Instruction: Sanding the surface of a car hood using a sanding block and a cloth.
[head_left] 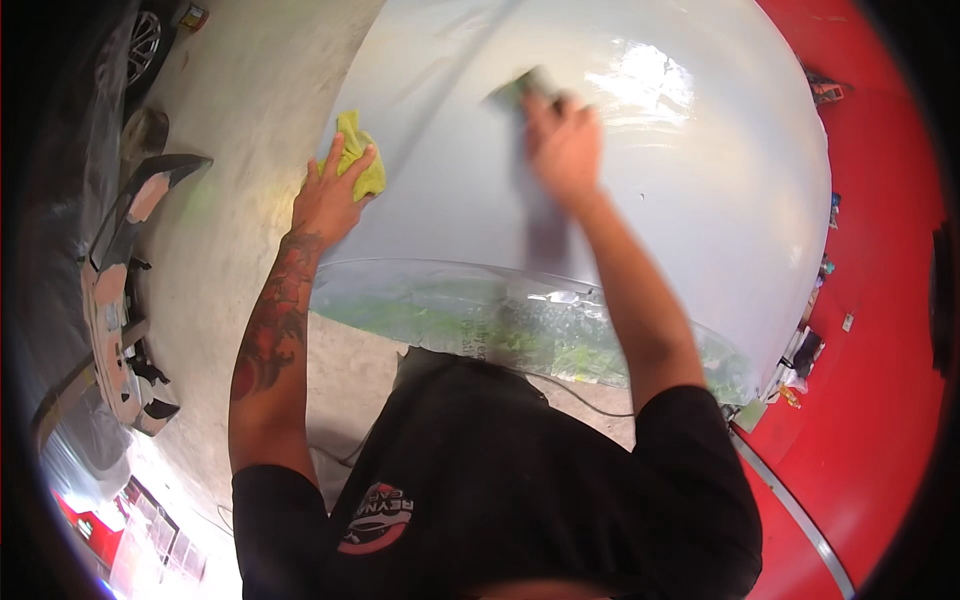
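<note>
A large, curved pale grey car panel (450, 190) lies in front of me, glossy and lit with bright reflections. My left hand (333, 200) rests at the panel's left edge, its fingers closed over a crumpled yellow-green cloth (368, 178). Farther out, over the upper middle of the panel, my right hand (566, 150) grips a dark green pad (520, 86); motion blurs both, so the pad's exact kind is unclear. Translucent plastic sheeting (440, 300) with green marks hangs along the panel's near edge, close to my body.
Left of the panel is a concrete floor (250, 110). A partly sanded bumper (112, 290) stands along the left side, near a wheel (143, 45) and a can (194, 17). On the right, small items and papers (800, 355) lie by a red surface (880, 300). A dark cable (590, 405) runs below the sheeting.
</note>
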